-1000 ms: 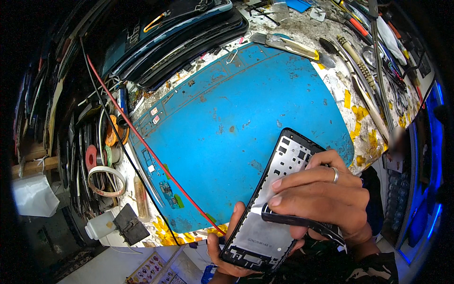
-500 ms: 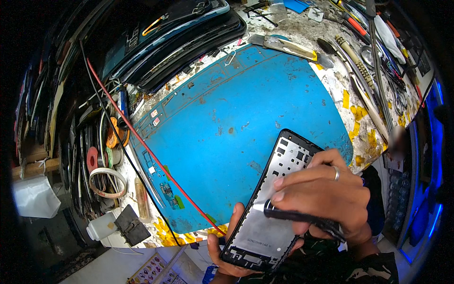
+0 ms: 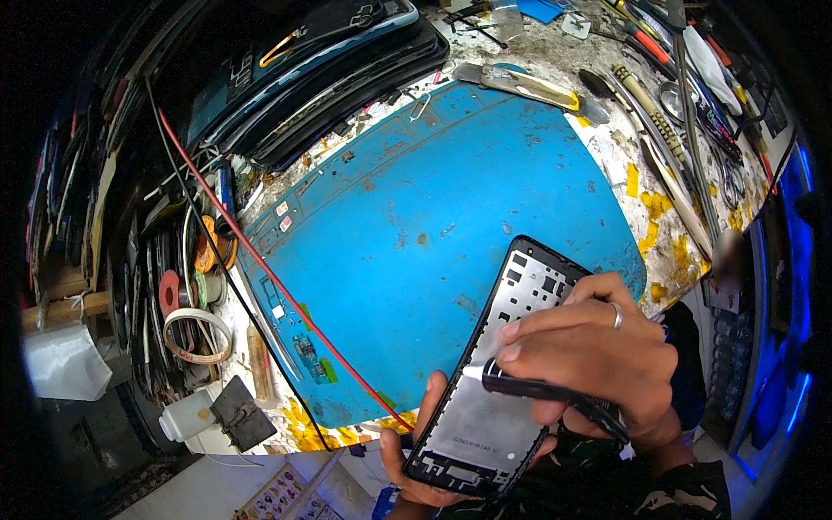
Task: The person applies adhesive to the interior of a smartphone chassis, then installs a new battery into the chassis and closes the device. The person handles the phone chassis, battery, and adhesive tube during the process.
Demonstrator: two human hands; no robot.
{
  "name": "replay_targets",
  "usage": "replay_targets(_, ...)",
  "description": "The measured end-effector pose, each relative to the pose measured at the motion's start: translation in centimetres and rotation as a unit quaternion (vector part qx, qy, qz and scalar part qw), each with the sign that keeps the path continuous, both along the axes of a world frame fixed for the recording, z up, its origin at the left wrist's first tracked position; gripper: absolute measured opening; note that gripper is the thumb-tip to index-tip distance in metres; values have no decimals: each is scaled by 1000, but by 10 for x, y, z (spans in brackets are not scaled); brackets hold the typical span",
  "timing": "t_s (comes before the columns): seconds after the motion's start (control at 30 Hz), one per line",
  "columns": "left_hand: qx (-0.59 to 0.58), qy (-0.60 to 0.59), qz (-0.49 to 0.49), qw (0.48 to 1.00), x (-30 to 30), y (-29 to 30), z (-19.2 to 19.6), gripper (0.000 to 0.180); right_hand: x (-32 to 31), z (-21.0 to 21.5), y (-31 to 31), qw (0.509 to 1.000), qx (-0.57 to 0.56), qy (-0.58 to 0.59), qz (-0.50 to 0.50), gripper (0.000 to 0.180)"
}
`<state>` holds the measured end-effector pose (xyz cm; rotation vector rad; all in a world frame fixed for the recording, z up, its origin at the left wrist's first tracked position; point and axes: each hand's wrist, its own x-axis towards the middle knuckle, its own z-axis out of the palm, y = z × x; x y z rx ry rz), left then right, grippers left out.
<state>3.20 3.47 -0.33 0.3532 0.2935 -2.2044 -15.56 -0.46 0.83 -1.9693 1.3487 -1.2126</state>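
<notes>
My left hand [image 3: 414, 451] cradles a black phone frame [image 3: 498, 373] from below, its inner side up, with a grey metal plate in its lower half and cut-outs at the top. My right hand [image 3: 589, 355], a ring on one finger, rests on the frame's right edge. It grips a black pen-like tool [image 3: 555, 394] whose pale tip touches the frame near its middle. Both hands hover over the near edge of a blue work mat [image 3: 433, 217].
A red wire [image 3: 260, 269] runs diagonally across the mat's left side. Rolls of tape [image 3: 198, 334] and a white bottle [image 3: 186, 422] crowd the left. Stacked phone screens [image 3: 329, 69] lie at the back, with tweezers, files and other tools [image 3: 659, 121] along the right.
The frame and both hands have stayed almost in place; the tool tip has shifted slightly on the frame.
</notes>
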Motion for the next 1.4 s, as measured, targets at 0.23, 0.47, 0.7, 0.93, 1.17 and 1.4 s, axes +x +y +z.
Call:
replay_targets(0.23,0,-48,-22,999,1,-1,0,95,-2,0,1,1000,10,-2,-3,34)
replay_targets(0.47,-1,-94,-47,994,3,-1,2,94,-3,-1,1,1000,4,-14,3,35)
replay_targets(0.7,-3,-132,-72,989,4,-1,3,93,-1,-1,1,1000,8,-18,-10,33)
replay_targets(0.93,-9,-173,-93,980,3,-2,5,93,-2,-1,0,1000,4,-25,-9,34)
replay_targets(1.17,-23,-278,-168,945,6,-4,12,92,-3,-1,0,1000,6,-13,8,35)
replay_targets(1.4,-44,125,112,985,-15,5,-1,101,-3,-3,0,1000,-6,-20,-7,35)
